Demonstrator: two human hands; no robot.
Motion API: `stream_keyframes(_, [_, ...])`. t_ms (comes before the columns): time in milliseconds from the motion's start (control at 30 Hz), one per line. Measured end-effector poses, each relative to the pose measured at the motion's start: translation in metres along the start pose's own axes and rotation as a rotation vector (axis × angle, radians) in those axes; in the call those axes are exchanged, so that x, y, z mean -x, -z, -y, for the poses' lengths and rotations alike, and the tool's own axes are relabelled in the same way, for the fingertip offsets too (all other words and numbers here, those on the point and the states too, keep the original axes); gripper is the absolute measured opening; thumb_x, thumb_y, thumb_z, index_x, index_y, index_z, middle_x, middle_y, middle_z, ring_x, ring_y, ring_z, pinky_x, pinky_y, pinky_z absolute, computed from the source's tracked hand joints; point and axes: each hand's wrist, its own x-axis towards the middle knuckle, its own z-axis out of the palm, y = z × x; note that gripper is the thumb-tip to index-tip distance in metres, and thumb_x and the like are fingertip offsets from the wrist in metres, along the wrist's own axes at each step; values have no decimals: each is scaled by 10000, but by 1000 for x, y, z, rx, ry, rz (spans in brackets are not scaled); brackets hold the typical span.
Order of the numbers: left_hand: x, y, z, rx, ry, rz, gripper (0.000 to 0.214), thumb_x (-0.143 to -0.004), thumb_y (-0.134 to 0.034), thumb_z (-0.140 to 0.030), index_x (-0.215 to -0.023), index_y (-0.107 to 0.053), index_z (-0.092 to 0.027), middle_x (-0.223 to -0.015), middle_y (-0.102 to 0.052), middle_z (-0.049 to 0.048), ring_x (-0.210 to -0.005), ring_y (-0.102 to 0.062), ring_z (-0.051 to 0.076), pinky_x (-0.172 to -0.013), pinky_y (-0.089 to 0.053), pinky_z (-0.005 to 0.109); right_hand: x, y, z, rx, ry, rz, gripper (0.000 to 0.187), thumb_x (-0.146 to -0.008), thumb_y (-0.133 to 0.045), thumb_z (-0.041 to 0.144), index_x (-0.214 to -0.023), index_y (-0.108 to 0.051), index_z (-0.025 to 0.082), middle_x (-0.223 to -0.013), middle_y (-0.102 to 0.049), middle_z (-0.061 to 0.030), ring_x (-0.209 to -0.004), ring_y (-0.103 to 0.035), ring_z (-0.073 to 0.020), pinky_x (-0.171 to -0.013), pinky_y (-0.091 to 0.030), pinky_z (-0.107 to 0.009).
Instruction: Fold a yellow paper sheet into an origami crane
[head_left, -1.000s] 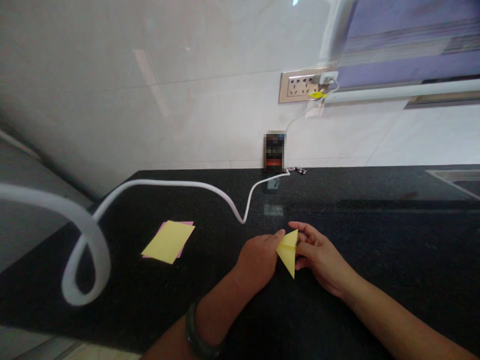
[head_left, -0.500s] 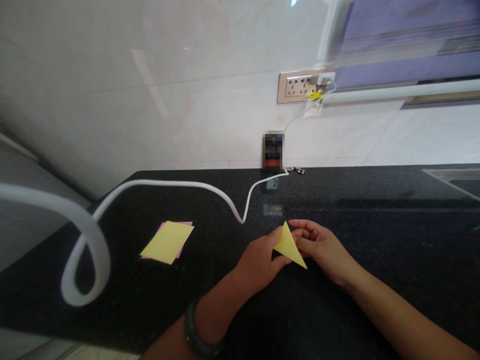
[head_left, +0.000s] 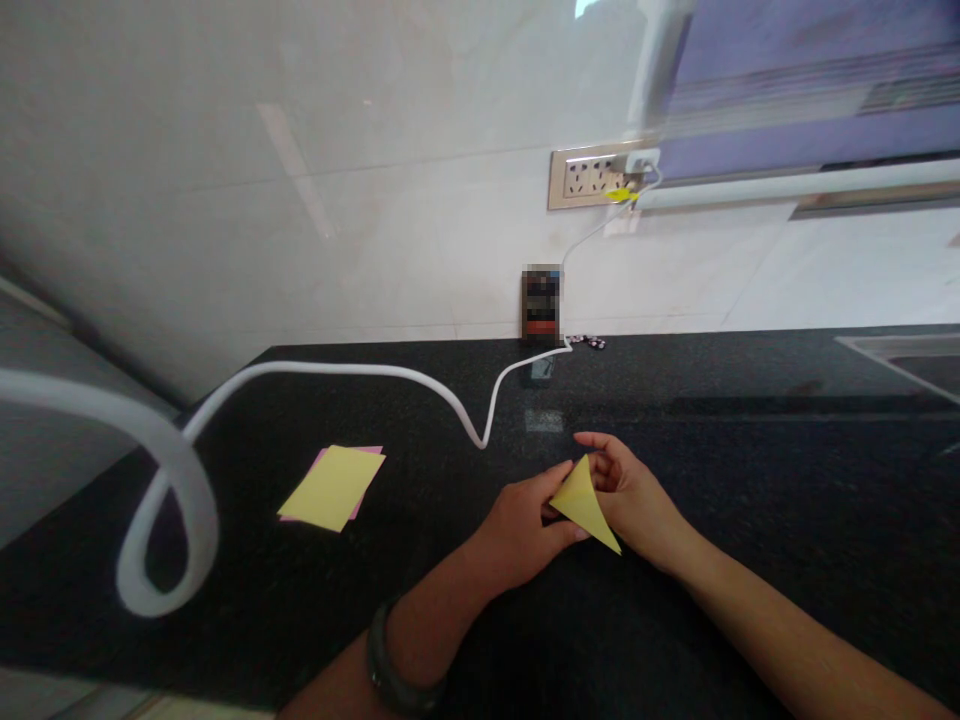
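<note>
In the head view, the left hand pinches the folded paper in its fingers, over the tabletop; the right hand curls at its edge (gripping or not, I cannot tell). Sheets lie leftward.

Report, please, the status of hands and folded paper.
Left hand holds folded yellow paper. Right hand partly behind it. White cable beyond, clear of both hands.

Folded yellow paper is being turned, its lower tip now being angled rightward. The thumb of the left hand, hidden earlier, is being exposed at the paper's lower edge.
</note>
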Motion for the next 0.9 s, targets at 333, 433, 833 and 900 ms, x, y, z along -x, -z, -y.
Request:
stream_keyframes(333, [-1,1,-8,133,4,64,575,-636,-622,-190,-1180,-437,-205,-1036,-585,37,-890,-555,180,-772,-432,298,0,3,-6,152,39,-88,587,-562,-611,104,-1088,-391,247,-798,-542,6,-557,-542,-113,-483,-435,-240])
stream_keyframes(433, [-2,0,-4,190,53,77,440,-644,-618,-216,-1073,-526,-173,-944,-615,43,-837,-572,179,-739,-434,290,1,4,-5,180,70,-112,577,-561,-617,108,-1083,-419,256,-785,-532,8,-554,-532,-109,-495,-433,-240])
stream_keyframes(833, [-6,2,5,447,158,-27,313,-614,-652,-276,-868,-583,-105,-752,-628,44,-618,-562,119,-589,-424,238,5,0,12,55,98,-41,464,-677,-593,311,-1086,-383,252,-838,-489,6,-523,-480,-73,-450,-403,-211])
stream_keyframes(900, [-7,4,3,517,175,-41,332,-637,-636,-287,-902,-575,-96,-730,-628,51,-568,-557,103,-548,-416,220,5,1,15,58,129,-69,369,-736,-522,353,-1065,-407,233,-832,-500,-9,-548,-485,-89,-446,-402,-215])
